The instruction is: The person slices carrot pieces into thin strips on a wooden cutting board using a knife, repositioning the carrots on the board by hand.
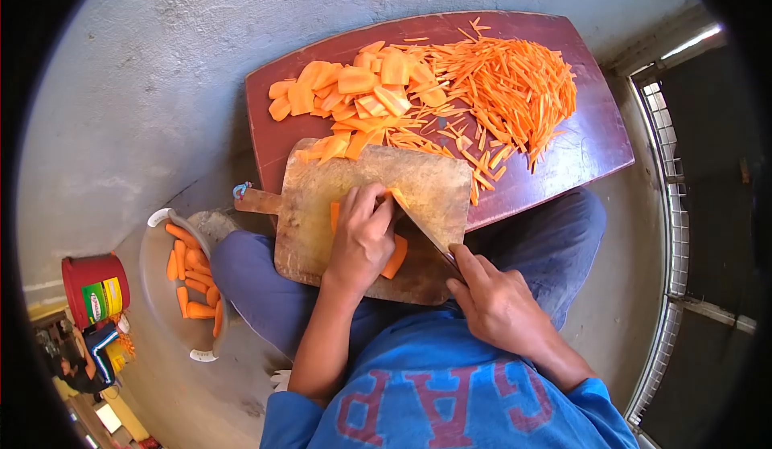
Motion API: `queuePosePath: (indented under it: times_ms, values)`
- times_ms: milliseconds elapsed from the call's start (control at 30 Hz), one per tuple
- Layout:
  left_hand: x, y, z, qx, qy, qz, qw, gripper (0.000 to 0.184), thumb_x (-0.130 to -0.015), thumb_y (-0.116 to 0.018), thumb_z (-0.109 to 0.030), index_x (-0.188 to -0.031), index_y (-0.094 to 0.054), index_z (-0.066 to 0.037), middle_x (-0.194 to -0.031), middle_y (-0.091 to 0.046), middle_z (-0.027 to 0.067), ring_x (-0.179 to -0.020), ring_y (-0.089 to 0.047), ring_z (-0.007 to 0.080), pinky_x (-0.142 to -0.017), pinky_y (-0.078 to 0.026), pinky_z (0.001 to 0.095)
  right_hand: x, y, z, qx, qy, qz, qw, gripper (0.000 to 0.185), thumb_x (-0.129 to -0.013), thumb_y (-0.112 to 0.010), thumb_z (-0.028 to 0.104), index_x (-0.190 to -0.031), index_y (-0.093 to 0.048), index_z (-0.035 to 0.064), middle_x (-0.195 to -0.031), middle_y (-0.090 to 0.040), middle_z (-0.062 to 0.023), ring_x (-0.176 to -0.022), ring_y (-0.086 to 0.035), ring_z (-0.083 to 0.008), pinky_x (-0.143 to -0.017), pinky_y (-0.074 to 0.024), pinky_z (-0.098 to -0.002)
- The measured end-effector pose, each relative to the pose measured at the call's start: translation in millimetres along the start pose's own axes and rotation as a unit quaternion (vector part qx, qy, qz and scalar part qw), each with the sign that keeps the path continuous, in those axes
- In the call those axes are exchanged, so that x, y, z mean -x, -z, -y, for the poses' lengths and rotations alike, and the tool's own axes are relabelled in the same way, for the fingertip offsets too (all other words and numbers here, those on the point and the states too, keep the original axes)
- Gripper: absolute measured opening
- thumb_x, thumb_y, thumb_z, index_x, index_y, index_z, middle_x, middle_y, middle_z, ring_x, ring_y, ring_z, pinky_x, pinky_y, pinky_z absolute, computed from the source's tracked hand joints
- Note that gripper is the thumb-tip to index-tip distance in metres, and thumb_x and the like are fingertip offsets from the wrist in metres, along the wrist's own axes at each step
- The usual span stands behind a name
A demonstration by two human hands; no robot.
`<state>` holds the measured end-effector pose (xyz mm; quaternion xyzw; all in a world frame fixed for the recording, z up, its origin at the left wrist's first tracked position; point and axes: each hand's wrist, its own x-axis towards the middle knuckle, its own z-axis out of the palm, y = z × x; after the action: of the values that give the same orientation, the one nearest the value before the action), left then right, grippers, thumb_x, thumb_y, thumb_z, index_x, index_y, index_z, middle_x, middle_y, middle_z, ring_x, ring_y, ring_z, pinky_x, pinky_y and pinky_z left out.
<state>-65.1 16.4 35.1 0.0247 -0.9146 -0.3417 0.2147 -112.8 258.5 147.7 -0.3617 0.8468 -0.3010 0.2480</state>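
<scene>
My right hand (500, 300) is wrapped round the handle of a knife (428, 233), whose blade slants up and left across the wooden cutting board (314, 188). Beside the blade, my left hand (366, 236) presses down on the board with bent fingers, holding carrot slices that it mostly covers. An orange carrot slice (395, 258) shows below its fingers, and a small cut piece (399, 198) lies at the blade's tip. More flat slices (334, 150) rest on the board's far edge. The board sits over my crossed legs, against the low table.
On the red-brown table (595, 147) are a heap of carrot slices (358, 79) and a large pile of carrot strips (515, 87). A tub (150, 260) with several whole carrots (193, 266) stands left, near a red bucket (74, 288). Another person (100, 352) appears at the lower left.
</scene>
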Motion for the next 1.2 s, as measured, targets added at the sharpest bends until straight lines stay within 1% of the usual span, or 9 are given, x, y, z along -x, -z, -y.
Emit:
queuePosePath:
  times_ms: [67, 233, 333, 433, 533, 633, 833, 1033, 1200]
  values:
    - [0.7, 0.2, -0.1, -0.024, -0.022, -0.011, 0.999, 0.038, -0.079, -0.068, 0.012, -0.115, -0.077, 0.004, -0.121, -0.065, 0.0229, -0.112, -0.062, 0.0459, -0.097, -0.055, 0.0545, -15.5, -7.3, -3.2, 0.005, 0.019, -0.007, 1.0, 0.048, -0.107, -0.075, 0.01, -0.148, -0.056, -0.0048, -0.112, -0.075, -0.0289, -0.09, -0.075, -0.0527, -0.073, -0.0611, -0.0583]
    - [6.9, 1.8, 1.8, -0.041, 0.017, 0.034, 0.998, 0.045, -0.075, -0.067, 0.011, -0.118, -0.077, 0.004, -0.122, -0.064, 0.0243, -0.113, -0.061, 0.0472, -0.1, -0.055, 0.0551, -49.2, -8.1, -9.8, 0.023, 0.072, -0.019, 0.997, 0.039, -0.107, -0.075, 0.011, -0.139, -0.058, -0.0035, -0.106, -0.075, -0.0291, -0.088, -0.075, -0.0523, -0.072, -0.0599, -0.0593]
    - [2.9, 3.9, 0.0, -0.02, 0.001, 0.016, 1.0, 0.045, -0.074, -0.067, 0.01, -0.117, -0.077, 0.003, -0.123, -0.064, 0.0239, -0.114, -0.061, 0.0473, -0.101, -0.055, 0.0549, -34.4, 4.4, -3.4, 0.006, 0.048, 0.009, 0.999, 0.04, -0.107, -0.075, 0.011, -0.141, -0.058, -0.0036, -0.105, -0.074, -0.0295, -0.088, -0.075, -0.0521, -0.072, -0.0599, -0.0591]
    - [2.2, 5.3, -0.9, 0.009, -0.003, -0.002, 1.0, 0.044, -0.074, -0.066, 0.01, -0.116, -0.077, 0.003, -0.122, -0.065, 0.023, -0.113, -0.061, 0.0478, -0.101, -0.055, 0.055, -18.6, 8.5, 1.2, 0.031, 0.053, -0.013, 0.998, 0.032, -0.109, -0.072, 0.013, -0.131, -0.055, -0.0019, -0.101, -0.075, -0.0292, -0.08, -0.074, -0.0526, -0.066, -0.0593, -0.0593]
    - [0.3, 2.3, 0.0, -0.004, -0.003, 0.001, 1.0, 0.041, -0.073, -0.066, 0.009, -0.112, -0.076, 0.003, -0.118, -0.065, 0.0223, -0.11, -0.06, 0.0474, -0.099, -0.055, 0.0557, -31.4, 1.1, -4.5, -0.005, 0.034, 0.009, 0.999, 0.042, -0.107, -0.075, 0.009, -0.144, -0.059, -0.0022, -0.106, -0.074, -0.029, -0.088, -0.075, -0.052, -0.072, -0.0599, -0.0586]
    - [6.7, 1.0, 0.2, -0.027, 0.018, 0.027, 0.999, 0.035, -0.073, -0.066, 0.009, -0.106, -0.075, 0.004, -0.113, -0.064, 0.022, -0.106, -0.059, 0.0471, -0.096, -0.054, 0.0569, -52.4, -7.1, -11.4, 0.019, 0.087, -0.031, 0.996, 0.042, -0.107, -0.075, 0.008, -0.144, -0.059, -0.0022, -0.107, -0.074, -0.0298, -0.088, -0.074, -0.053, -0.071, -0.0597, -0.0586]
    - [4.1, 2.8, 1.5, 0.004, 0.001, -0.001, 1.0, 0.027, -0.072, -0.067, 0.009, -0.098, -0.073, 0.004, -0.106, -0.064, 0.0213, -0.101, -0.058, 0.0471, -0.092, -0.054, 0.0566, -30.5, 3.4, 3.7, 0.004, 0.03, -0.005, 1.0, 0.042, -0.107, -0.075, 0.01, -0.144, -0.059, -0.0014, -0.105, -0.074, -0.0295, -0.087, -0.074, -0.0533, -0.071, -0.0593, -0.0589]
    - [-0.7, 2.0, -1.5, 0.01, 0.008, 0.0, 1.0, 0.026, -0.072, -0.067, 0.01, -0.096, -0.073, 0.003, -0.104, -0.065, 0.0211, -0.1, -0.059, 0.0468, -0.092, -0.055, 0.0554, -53.9, -8.8, -11.1, 0.002, 0.084, -0.025, 0.996, 0.043, -0.107, -0.075, 0.01, -0.145, -0.058, -0.0022, -0.104, -0.074, -0.0299, -0.088, -0.073, -0.0541, -0.071, -0.0588, -0.0587]
    - [1.2, 4.7, -2.8, 0.008, -0.004, -0.007, 1.0, 0.023, -0.071, -0.067, 0.01, -0.093, -0.071, 0.004, -0.102, -0.065, 0.0214, -0.097, -0.059, 0.0471, -0.088, -0.054, 0.0557, -41.0, -1.8, -1.5, -0.021, 0.037, 0.001, 0.999, 0.042, -0.107, -0.075, 0.01, -0.144, -0.06, -0.0026, -0.105, -0.075, -0.0297, -0.091, -0.074, -0.0539, -0.073, -0.0589, -0.0587]
